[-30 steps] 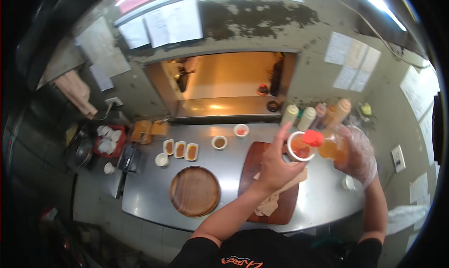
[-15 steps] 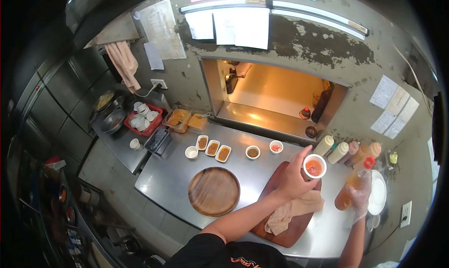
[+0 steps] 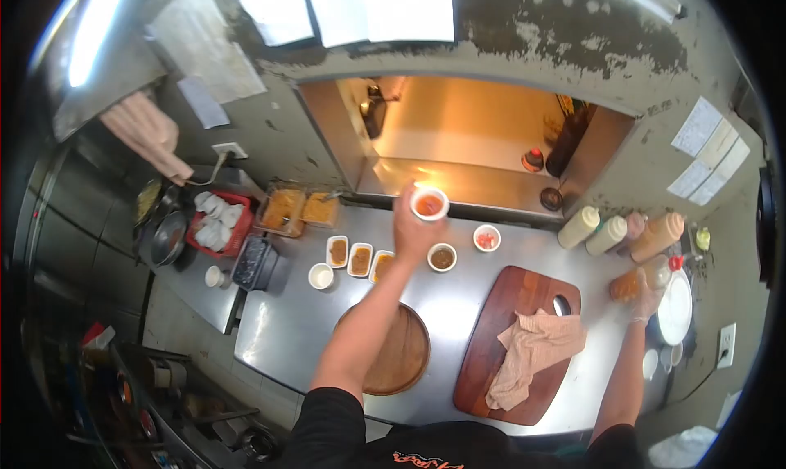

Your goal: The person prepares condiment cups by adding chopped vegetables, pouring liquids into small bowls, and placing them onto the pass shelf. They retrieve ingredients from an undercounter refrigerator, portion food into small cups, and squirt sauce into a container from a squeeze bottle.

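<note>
My left hand (image 3: 419,238) is closed around a small white cup (image 3: 429,204) with orange-red sauce in it, held up in front of the wall opening. In a clear plastic glove, my right hand (image 3: 649,299) grips a clear bottle (image 3: 629,286) of orange-brown liquid with a red cap, tilted beside the squeeze bottles. Below my left hand stand a cup of brown sauce (image 3: 442,258), a cup with pink-red pieces (image 3: 486,239) and small white dishes of brown food (image 3: 359,260). My left forearm passes over a round wooden plate (image 3: 403,356).
On the steel counter (image 3: 282,326) lies a wooden cutting board (image 3: 475,371) with a tan cloth (image 3: 532,358). Squeeze bottles (image 3: 580,227) line the back right, near white plates (image 3: 676,309). Food tubs (image 3: 320,210) and a red basket (image 3: 237,238) of white cups stand back left.
My left hand has carried the cup leftward and away from me, from above the board toward the opening. My right hand has moved the bottle toward the squeeze bottles and tipped it further. The view has shifted.
</note>
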`<act>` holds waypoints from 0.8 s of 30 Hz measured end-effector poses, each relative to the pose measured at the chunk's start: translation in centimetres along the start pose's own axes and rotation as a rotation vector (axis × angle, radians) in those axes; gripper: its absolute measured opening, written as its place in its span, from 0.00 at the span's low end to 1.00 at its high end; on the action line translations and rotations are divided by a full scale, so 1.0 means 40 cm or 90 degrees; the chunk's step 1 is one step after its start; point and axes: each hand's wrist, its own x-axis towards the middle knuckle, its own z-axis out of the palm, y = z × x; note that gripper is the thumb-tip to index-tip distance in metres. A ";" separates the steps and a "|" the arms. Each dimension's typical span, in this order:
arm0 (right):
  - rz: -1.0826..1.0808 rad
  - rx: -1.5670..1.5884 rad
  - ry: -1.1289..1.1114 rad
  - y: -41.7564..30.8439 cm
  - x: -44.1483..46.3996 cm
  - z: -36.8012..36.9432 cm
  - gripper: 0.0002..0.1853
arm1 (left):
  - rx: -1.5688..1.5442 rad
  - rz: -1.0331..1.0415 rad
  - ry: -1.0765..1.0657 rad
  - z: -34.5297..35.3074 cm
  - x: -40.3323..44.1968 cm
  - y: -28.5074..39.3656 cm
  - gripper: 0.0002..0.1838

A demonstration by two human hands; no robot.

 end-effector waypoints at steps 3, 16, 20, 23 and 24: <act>0.012 0.059 -0.055 -0.123 -0.226 0.051 0.42 | 0.034 0.014 0.026 -0.001 0.077 -0.148 0.46; -0.497 -0.375 -0.564 -0.489 -0.605 0.671 0.48 | 0.082 -0.075 0.052 -0.001 0.308 -0.502 0.45; -0.495 -0.312 -0.575 -0.407 -0.591 0.741 0.42 | -0.012 -0.126 0.018 -0.014 0.323 -0.516 0.50; -0.500 -0.337 -0.575 -0.473 -0.597 0.741 0.40 | 0.012 -0.088 0.028 -0.043 0.288 -0.478 0.51; -0.530 -0.326 -0.570 -0.487 -0.599 0.742 0.40 | -0.010 -0.096 -0.002 -0.073 0.269 -0.450 0.48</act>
